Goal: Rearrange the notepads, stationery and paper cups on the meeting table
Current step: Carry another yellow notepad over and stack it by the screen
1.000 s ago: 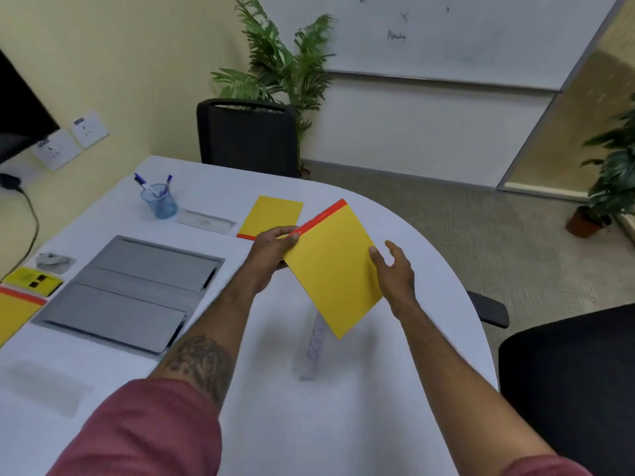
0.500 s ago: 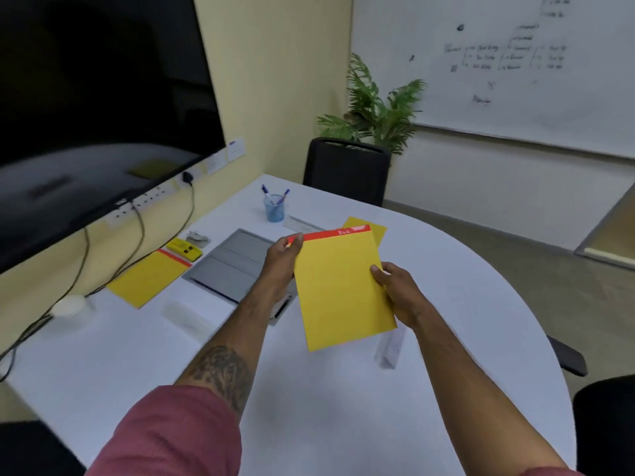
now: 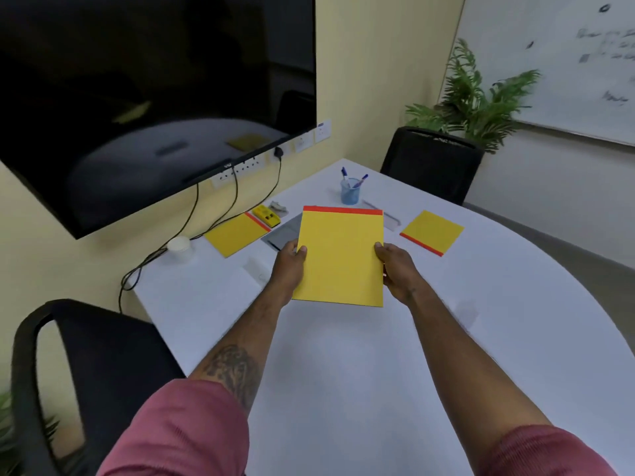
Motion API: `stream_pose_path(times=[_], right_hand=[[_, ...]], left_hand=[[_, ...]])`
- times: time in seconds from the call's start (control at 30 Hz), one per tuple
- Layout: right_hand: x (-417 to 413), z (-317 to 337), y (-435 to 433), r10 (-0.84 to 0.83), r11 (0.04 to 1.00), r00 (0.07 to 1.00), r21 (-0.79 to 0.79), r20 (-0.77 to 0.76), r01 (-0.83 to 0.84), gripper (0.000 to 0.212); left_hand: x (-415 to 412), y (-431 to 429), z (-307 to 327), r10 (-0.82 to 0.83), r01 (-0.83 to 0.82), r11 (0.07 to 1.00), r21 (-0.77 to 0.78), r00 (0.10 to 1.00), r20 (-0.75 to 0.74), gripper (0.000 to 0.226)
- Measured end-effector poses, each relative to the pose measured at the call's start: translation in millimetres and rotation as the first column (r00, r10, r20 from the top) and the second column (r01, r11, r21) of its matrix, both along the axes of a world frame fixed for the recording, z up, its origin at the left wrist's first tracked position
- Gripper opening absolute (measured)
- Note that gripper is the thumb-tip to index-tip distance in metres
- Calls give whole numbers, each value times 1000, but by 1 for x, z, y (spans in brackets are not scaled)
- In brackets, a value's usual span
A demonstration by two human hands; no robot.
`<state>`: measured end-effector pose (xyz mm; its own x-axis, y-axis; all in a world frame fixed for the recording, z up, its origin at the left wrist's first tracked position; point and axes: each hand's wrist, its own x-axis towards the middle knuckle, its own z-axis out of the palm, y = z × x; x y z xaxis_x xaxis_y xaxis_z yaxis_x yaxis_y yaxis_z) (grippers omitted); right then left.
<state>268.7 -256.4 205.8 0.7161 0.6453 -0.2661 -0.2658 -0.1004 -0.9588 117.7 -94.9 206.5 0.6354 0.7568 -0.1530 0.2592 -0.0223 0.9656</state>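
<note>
1. Held notepad (image 3: 340,259) is now squared up, red strip along its far edge. Half a second ago it was tilted, with the left hand (image 3: 290,266) at its top corner.
2. White table (image 3: 343,372): pad is held over its middle.
3. Left hand pinches the pad's left edge, thumb on top. Right hand (image 3: 398,269) pinches the right edge the same way.
4. Second notepad (image 3: 233,237) lies flat far left, third notepad (image 3: 433,231) far right.
5. Pen cup (image 3: 350,192) is far centre, paper cup (image 3: 179,247) far left.

Yellow notepad (image 3: 340,259), red top band; blue pen cup (image 3: 350,191)
</note>
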Motion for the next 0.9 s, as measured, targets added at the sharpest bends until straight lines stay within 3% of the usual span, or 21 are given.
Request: stream_pose_path(times=[0.13,0.27,0.9], right_hand=[[-6,-1,34,157,986,986,-69,57,-153,28],[-15,-9,74,237,968,969,-100,66,-230,26],[-30,-122,323,30,988,999,-147,-43,-36,21]], left_hand=[[-27,33,2,31,-31,999,26,999,11,38],[-45,78,-8,78,-72,994,79,993,-84,41],[-54,339,-139,42,68,954,291,934,-355,44]])
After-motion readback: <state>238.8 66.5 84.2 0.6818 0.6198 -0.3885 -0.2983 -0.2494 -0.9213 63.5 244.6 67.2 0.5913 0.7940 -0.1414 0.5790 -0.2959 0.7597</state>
